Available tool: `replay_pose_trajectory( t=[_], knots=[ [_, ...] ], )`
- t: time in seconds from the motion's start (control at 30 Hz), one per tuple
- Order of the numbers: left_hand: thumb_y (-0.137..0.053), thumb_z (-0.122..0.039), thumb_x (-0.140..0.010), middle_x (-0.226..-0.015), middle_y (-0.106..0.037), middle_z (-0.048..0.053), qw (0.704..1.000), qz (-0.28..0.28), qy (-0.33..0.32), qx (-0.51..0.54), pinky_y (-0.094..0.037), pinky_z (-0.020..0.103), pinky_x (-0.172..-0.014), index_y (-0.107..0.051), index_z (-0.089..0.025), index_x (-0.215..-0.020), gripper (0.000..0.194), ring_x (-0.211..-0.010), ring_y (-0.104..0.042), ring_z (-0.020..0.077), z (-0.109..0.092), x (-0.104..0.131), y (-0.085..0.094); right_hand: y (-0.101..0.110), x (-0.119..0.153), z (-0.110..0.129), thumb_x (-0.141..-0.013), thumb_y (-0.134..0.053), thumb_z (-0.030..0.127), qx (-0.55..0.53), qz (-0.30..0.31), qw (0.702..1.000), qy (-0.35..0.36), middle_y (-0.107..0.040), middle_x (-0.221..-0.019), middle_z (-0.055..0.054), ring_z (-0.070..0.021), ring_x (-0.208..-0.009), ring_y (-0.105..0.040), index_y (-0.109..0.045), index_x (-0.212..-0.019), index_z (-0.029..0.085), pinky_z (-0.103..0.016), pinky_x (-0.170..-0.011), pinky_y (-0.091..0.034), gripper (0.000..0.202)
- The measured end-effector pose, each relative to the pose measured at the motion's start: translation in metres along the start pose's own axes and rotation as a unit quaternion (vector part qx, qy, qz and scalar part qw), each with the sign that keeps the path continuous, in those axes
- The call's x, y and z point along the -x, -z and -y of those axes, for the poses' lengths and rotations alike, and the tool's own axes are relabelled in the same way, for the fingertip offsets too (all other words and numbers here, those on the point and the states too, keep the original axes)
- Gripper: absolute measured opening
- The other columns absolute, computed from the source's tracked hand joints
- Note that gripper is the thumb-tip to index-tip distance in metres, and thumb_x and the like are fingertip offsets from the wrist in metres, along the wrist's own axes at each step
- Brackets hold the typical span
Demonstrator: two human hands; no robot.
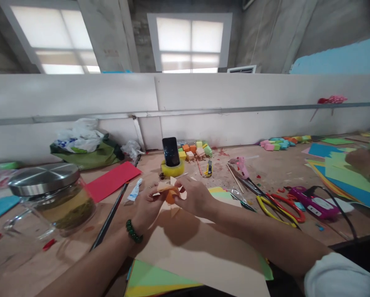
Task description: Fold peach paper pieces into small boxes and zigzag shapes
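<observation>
Between my two hands is a small folded piece of orange paper (pixel 170 196), with flaps standing out around it. My left hand (pixel 148 205) pinches its left side, fingers closed. The fingers of my right hand (pixel 193 195) close on its right side and partly cover it. Below them lies a large peach-coloured sheet (pixel 203 255) on top of green and yellow sheets (pixel 154 274). A phone (pixel 170 152) leans upright in a yellow tape roll (pixel 172 169) just beyond my hands.
A glass teapot (pixel 64 206) stands at left, near a red sheet (pixel 112 180). To the right lie scissors (pixel 285 206), a pink glue gun (pixel 242 167) and a purple device (pixel 314 203). Small folded paper cubes (pixel 189 154) sit at the back. Another person's hand (pixel 362 159) is far right.
</observation>
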State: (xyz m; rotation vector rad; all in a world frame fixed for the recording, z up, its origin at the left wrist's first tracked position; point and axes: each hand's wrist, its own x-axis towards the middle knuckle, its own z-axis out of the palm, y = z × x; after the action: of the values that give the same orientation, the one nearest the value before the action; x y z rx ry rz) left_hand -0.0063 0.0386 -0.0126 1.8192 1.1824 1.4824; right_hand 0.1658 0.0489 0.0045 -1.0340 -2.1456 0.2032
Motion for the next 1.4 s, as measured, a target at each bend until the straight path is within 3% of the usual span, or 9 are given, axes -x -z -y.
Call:
replay_pose_trajectory(
  t=[0.2, 0.3, 0.47, 0.57, 0.7, 0.97, 1.07, 1.23, 1.4],
  knots=[
    [-0.068, -0.046, -0.075, -0.080, -0.067, 0.006, 0.999, 0.025, 0.012, 0.036, -0.050, 0.028, -0.065, -0.076, -0.020, -0.078, 0.028, -0.074, -0.059, 0.0197, 0.004, 0.000, -0.002, 0.002, -0.001, -0.003, -0.080, -0.059, 0.015, 0.044, -0.012, 0.998, 0.031, -0.065, -0.082, -0.005, -0.0150, -0.071, -0.060, -0.059, -0.079, 0.018, -0.024, -0.063, -0.041, 0.003],
    [-0.068, -0.046, -0.074, -0.079, -0.068, 0.006, 0.999, 0.032, 0.011, 0.042, -0.051, 0.028, -0.063, -0.076, -0.020, -0.076, 0.027, -0.074, -0.061, 0.0201, 0.002, 0.000, -0.003, 0.004, -0.001, -0.003, -0.082, -0.056, 0.015, 0.070, -0.012, 0.996, 0.052, -0.065, -0.077, -0.004, -0.0147, -0.070, -0.059, -0.060, -0.072, 0.018, -0.024, -0.063, -0.039, 0.011],
    [-0.069, -0.034, -0.073, -0.077, -0.069, 0.005, 0.999, 0.028, -0.020, -0.020, -0.051, 0.028, -0.063, -0.076, -0.023, -0.080, 0.015, -0.073, -0.063, 0.0203, -0.001, 0.004, -0.003, 0.005, 0.003, 0.000, -0.081, -0.055, 0.016, 0.098, -0.010, 0.993, 0.068, -0.065, -0.075, -0.004, -0.0146, -0.067, -0.059, -0.060, -0.071, 0.018, -0.024, -0.060, -0.037, 0.012],
    [-0.065, -0.027, -0.076, -0.079, -0.068, 0.004, 0.996, 0.010, -0.063, -0.066, -0.050, 0.028, -0.068, -0.077, -0.025, -0.084, 0.014, -0.075, -0.063, 0.0189, -0.001, 0.006, 0.000, 0.003, 0.005, 0.003, -0.081, -0.056, 0.021, 0.070, -0.030, 0.994, 0.083, -0.066, -0.082, -0.005, -0.0153, -0.070, -0.060, -0.060, -0.081, 0.019, -0.024, -0.061, -0.040, 0.004],
    [-0.067, -0.029, -0.076, -0.084, -0.066, 0.004, 0.994, -0.044, -0.087, -0.048, -0.049, 0.030, -0.075, -0.078, -0.026, -0.084, 0.014, -0.081, -0.062, 0.0196, 0.002, 0.005, 0.003, 0.003, 0.006, 0.000, -0.078, -0.058, 0.032, 0.009, -0.084, 0.991, 0.105, -0.063, -0.092, -0.007, -0.0157, -0.071, -0.060, -0.053, -0.101, 0.017, -0.026, -0.063, -0.044, 0.028],
    [-0.070, -0.034, -0.076, -0.082, -0.065, 0.002, 0.988, -0.086, -0.128, -0.013, -0.049, 0.030, -0.072, -0.078, -0.027, -0.084, 0.013, -0.078, -0.059, 0.0180, 0.011, 0.003, 0.002, 0.007, 0.004, -0.007, -0.082, -0.051, 0.030, -0.077, -0.124, 0.964, 0.223, -0.059, -0.083, -0.006, -0.0186, -0.078, -0.057, -0.051, -0.097, 0.019, -0.030, -0.069, -0.050, 0.018],
    [-0.067, -0.032, -0.078, -0.083, -0.066, 0.004, 0.987, -0.058, -0.139, -0.050, -0.049, 0.031, -0.073, -0.078, -0.025, -0.085, 0.015, -0.080, -0.060, 0.0193, 0.011, 0.004, 0.004, 0.005, 0.003, -0.003, -0.078, -0.057, 0.027, -0.048, -0.139, 0.965, 0.216, -0.062, -0.088, -0.008, -0.0207, -0.084, -0.058, -0.056, -0.092, 0.018, -0.032, -0.074, -0.050, 0.017],
    [-0.057, -0.024, -0.079, -0.073, -0.065, 0.004, 0.981, 0.028, -0.109, -0.157, -0.046, 0.029, -0.064, -0.077, -0.024, -0.083, 0.020, -0.067, -0.059, 0.0176, 0.003, 0.005, 0.003, -0.006, 0.002, -0.006, -0.078, -0.058, 0.011, 0.023, -0.119, 0.976, 0.181, -0.065, -0.075, -0.005, -0.0196, -0.078, -0.055, -0.062, -0.073, 0.019, -0.029, -0.068, -0.047, 0.009],
    [-0.055, -0.022, -0.077, -0.063, -0.063, 0.002, 0.977, 0.087, -0.062, -0.187, -0.040, 0.026, -0.059, -0.074, -0.022, -0.066, 0.022, -0.062, -0.055, 0.0161, -0.005, 0.004, -0.001, -0.008, 0.000, -0.010, -0.077, -0.062, 0.009, -0.053, -0.075, 0.981, 0.173, -0.066, -0.072, -0.002, -0.0169, -0.074, -0.056, -0.063, -0.068, 0.019, -0.028, -0.070, -0.047, 0.013]
  ],
)
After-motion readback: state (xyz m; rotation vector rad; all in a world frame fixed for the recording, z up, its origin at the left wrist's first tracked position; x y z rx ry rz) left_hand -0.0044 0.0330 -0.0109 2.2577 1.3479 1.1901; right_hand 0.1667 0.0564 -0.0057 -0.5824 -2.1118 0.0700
